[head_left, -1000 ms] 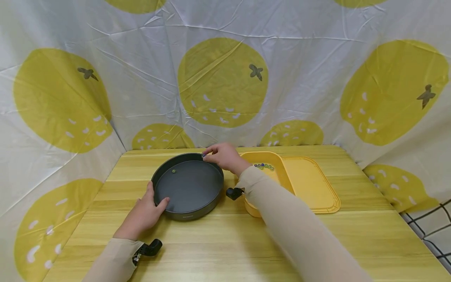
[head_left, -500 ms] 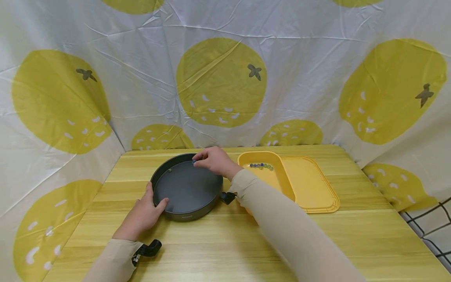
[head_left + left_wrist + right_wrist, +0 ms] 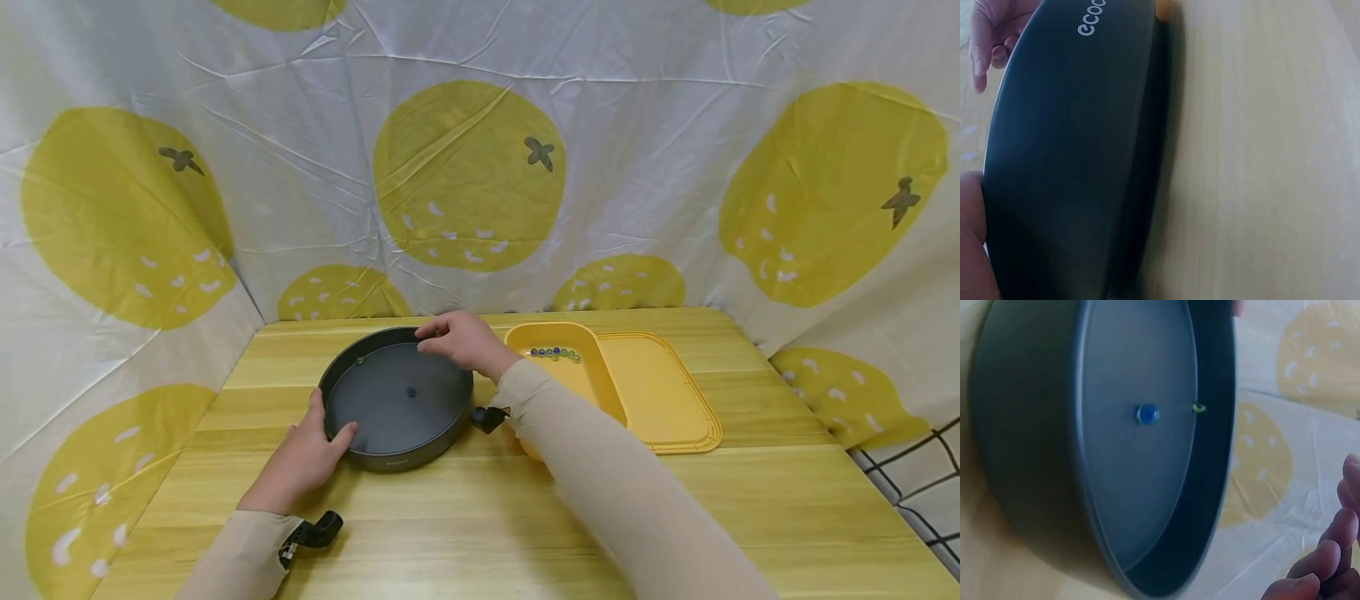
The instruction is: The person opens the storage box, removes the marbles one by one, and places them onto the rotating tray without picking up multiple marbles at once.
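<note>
A dark grey round pan point(image 3: 390, 421) stands on the wooden table. My left hand point(image 3: 302, 454) holds its near left side, thumb over the rim and fingers along the outer wall. On the pan's floor sits a blue marble point(image 3: 411, 392), seen closer in the right wrist view. A green marble point(image 3: 360, 361) lies by the far left wall. My right hand point(image 3: 465, 342) is over the pan's far right rim, fingers loosely bent with nothing between them. In the left wrist view the pan's outer wall point(image 3: 1079, 137) fills much of the picture.
Right of the pan stands a yellow container point(image 3: 611, 392) with several blue and green marbles point(image 3: 556, 352) in a line at its far end. A flat yellow lid point(image 3: 663, 392) lies against its right side. A lemon-patterned cloth point(image 3: 480, 183) hangs behind the table.
My right hand has moved left over the pan and let go of the blue marble, which is now on the pan floor. The green marble has shifted slightly left to the wall.
</note>
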`<move>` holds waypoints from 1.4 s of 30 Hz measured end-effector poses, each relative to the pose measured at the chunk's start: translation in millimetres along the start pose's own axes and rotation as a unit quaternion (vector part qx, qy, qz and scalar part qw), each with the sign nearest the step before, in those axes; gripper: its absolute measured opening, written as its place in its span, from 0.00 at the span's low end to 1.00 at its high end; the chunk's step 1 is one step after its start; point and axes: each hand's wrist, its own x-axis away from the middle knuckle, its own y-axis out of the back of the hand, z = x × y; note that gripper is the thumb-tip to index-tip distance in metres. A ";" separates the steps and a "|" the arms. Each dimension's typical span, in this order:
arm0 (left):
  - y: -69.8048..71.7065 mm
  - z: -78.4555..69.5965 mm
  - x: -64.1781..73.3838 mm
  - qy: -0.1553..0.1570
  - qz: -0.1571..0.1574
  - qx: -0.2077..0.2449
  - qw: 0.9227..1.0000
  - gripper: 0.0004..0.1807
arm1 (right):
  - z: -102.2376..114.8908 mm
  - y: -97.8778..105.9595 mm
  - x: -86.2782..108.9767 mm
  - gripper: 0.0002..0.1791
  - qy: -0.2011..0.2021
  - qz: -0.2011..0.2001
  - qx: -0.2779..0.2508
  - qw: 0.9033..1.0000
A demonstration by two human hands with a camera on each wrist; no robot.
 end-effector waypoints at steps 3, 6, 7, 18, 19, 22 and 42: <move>0.1 0.5 -0.3 0.001 0.001 -0.001 1.000 0.58 | -4.5 8.9 0.9 0.18 -0.008 -0.001 -0.001 1.000; 0.5 0.9 -0.4 0.002 0.002 -0.001 1.000 0.58 | -12.2 22.3 2.5 0.20 -0.016 -0.011 -0.006 1.000; 0.6 0.9 -0.4 0.002 0.002 -0.001 1.000 0.58 | -16.3 27.4 3.0 0.20 -0.018 -0.017 -0.007 1.000; -0.7 0.4 -1.5 -0.005 0.002 0.000 1.000 0.58 | -95.4 76.8 17.5 0.19 -0.101 -0.067 -0.036 0.992; -0.8 0.6 -1.6 -0.004 0.003 0.001 1.000 0.58 | -101.7 78.8 18.7 0.19 -0.109 -0.068 -0.030 0.991; -0.8 1.2 -1.8 -0.002 0.002 0.000 1.000 0.58 | -116.9 82.4 21.5 0.20 -0.127 -0.070 -0.016 0.989; -1.0 0.5 -1.9 0.001 0.003 -0.002 1.000 0.58 | -154.2 76.8 28.3 0.18 -0.165 -0.072 0.110 0.977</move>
